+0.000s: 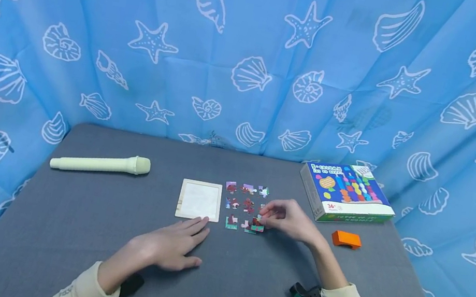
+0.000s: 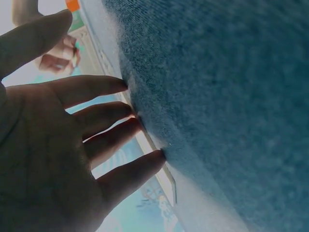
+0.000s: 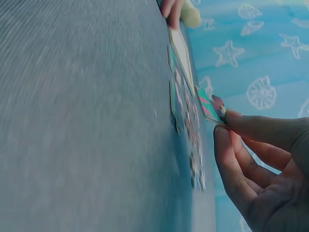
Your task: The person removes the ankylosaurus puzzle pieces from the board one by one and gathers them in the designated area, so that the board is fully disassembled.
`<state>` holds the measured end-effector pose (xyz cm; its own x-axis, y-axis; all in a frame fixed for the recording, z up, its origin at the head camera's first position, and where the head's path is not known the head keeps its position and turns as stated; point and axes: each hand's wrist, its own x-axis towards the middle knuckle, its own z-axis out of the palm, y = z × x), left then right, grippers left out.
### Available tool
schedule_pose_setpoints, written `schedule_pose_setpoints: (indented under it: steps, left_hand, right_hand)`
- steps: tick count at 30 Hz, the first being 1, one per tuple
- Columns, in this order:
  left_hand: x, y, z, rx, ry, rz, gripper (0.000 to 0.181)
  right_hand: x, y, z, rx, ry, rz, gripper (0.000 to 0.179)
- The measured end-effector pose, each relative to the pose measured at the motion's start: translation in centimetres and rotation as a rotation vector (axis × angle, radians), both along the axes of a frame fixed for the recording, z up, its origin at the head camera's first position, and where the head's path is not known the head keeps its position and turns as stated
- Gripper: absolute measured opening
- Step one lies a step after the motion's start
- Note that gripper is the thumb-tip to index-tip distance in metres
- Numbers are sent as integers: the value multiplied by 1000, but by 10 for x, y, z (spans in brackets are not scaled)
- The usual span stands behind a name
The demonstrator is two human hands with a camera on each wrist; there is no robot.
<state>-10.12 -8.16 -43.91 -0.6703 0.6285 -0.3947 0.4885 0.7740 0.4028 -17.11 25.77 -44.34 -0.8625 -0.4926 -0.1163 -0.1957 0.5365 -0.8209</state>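
Note:
Between thumb and fingertips my right hand point(image 1: 285, 218) pinches a jigsaw puzzle piece point(image 3: 210, 105) with a green edge, raised above the table in the right wrist view. Several more puzzle pieces point(image 1: 249, 205), printed in brown, green and purple, lie in loose rows just left of that hand. My left hand point(image 1: 175, 243) lies flat with spread fingers, its fingertips at the near edge of a square wooden frame point(image 1: 202, 183) with a pale inside. In the left wrist view the fingers point(image 2: 108, 118) are straight and hold nothing.
A cream toy microphone point(image 1: 98, 164) lies at the left on the grey table point(image 1: 241, 296). To the right are a colourful game box point(image 1: 348, 193) and an orange arch block point(image 1: 346, 239). A blue shell-print curtain point(image 1: 245, 102) hangs behind the table.

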Motion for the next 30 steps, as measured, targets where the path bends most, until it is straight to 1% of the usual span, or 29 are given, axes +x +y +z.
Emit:
schedule_pose_setpoints:
  steps: [5,8,12,17,20,23,27,30]
  left_hand:
    - [1,-5,-1,19,8,-7,75]
    - [2,-8,-3,33,16,-10,74]
    - [3,-12,-5,39,4,-4,74]
    - [3,-19,-4,54,-6,10,73]
    - [3,-25,-3,72,-7,17,74]
    - [2,-33,0,89,-23,48,75]
    - [-1,-46,6,95,-35,99,75]
    - [-4,-57,13,91,-18,122,73]
  right_hand:
    - [3,15,0,14,-23,-8,18]
    - [3,21,-1,38,-20,-2,18]
    - [4,25,-5,67,-14,5,18]
    - [5,27,-9,119,4,-23,17]
    - [5,27,-10,149,36,-41,15]
    - [6,27,-8,177,69,-63,15]
    - [11,26,0,211,111,-98,15]
    - [16,25,9,242,176,-136,15]
